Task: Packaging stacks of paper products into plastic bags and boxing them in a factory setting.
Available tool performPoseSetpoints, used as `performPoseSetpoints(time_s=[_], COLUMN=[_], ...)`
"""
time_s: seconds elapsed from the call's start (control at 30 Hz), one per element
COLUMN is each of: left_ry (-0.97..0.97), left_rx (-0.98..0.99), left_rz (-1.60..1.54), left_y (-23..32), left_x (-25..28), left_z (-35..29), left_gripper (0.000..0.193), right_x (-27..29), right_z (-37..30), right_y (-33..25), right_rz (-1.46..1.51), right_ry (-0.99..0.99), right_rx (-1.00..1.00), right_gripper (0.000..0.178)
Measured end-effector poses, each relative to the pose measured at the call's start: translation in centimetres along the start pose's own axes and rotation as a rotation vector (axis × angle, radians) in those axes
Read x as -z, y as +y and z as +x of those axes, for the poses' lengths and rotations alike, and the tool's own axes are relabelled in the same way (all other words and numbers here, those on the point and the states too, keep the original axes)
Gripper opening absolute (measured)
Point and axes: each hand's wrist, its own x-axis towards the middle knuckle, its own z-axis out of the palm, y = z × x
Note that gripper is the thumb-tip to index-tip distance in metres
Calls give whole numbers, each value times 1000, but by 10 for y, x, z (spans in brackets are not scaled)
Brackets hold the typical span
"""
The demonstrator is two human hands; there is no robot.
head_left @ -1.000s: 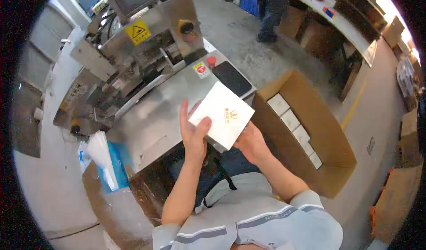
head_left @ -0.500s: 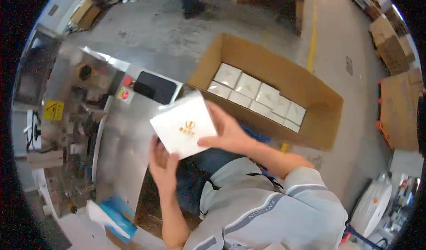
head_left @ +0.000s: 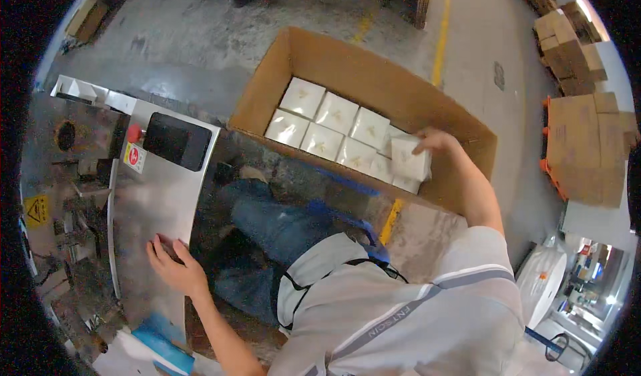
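My right hand (head_left: 438,142) grips a small white square box (head_left: 409,158) by its edge, inside the long brown cardboard carton (head_left: 390,70). Motion blurs that box a little. Beneath and beside it, white square boxes (head_left: 322,140) with gold prints and shiny wrap lie in two rows. On the other side, my left hand (head_left: 177,264) hovers at or just touches the bare metal machine table (head_left: 157,206); nothing is in it and its fingers are apart.
A black screen (head_left: 177,141) and a red button (head_left: 135,134) sit at the table's far end. Machine parts (head_left: 73,196) stand at the left. A blue-and-white package (head_left: 163,349) lies at the lower left. Stacked cartons (head_left: 587,152) stand at the far right.
Both hands held a white box over the table. Now the right hand has a white box in the carton, and the left has let go and moved left, over the table.
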Motion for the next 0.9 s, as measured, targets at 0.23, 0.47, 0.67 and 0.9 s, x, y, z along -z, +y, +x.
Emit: performPoseSetpoints(time_s=[0.23,0.47,0.67,0.9], left_ry=[-23,-63,-94,34], left_rx=[10,4,380,419], left_rz=[-91,-141,-497,-101], left_y=[12,6,-94,-302], left_x=[4,9,86,142], left_z=[4,4,-16,-59], left_gripper=[46,47,42,40], right_x=[-97,-116,-108,-136], right_z=[126,133,119,121], right_y=[89,117,93,101], right_rz=[101,462,288,626], right_ry=[90,-111,-182,-157], right_rx=[205,86,41,-68], right_gripper=[66,38,23,44])
